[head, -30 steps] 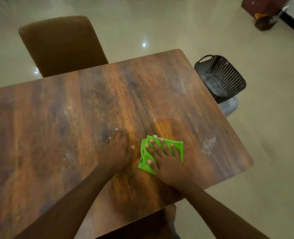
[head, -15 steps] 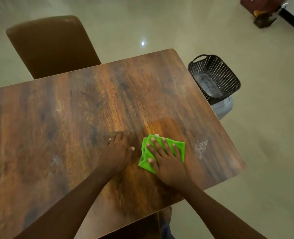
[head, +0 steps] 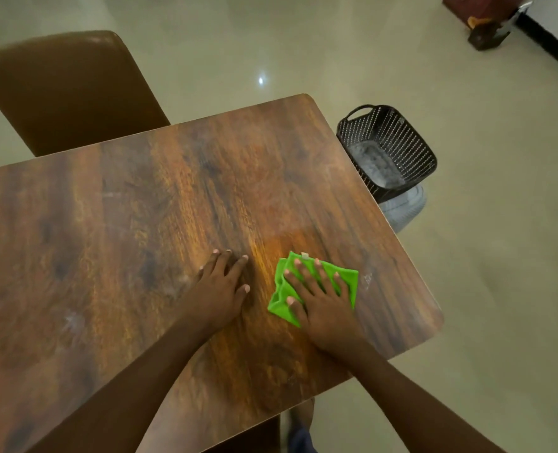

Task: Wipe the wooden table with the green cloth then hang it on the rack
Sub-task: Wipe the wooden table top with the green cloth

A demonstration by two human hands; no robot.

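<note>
A folded green cloth (head: 283,296) lies flat on the wooden table (head: 114,243), near its right end. My right hand (head: 323,302) presses down on the cloth with the fingers spread, covering most of it. Just to the left, my left hand (head: 220,289) rests palm down on the bare wood with nothing in it. A faint white smear (head: 366,280) marks the wood just right of the cloth. No rack is in view.
A brown padded chair (head: 68,89) stands at the table's far side on the left. On the floor beside the right edge sits a black perforated basket (head: 398,142) over a pale round object (head: 405,207). Dark objects (head: 487,24) stand at the top right.
My right hand and the cloth have slid a little to the right, closer to the white smear. My left hand stays planted on the wood. The view has shifted slightly.
</note>
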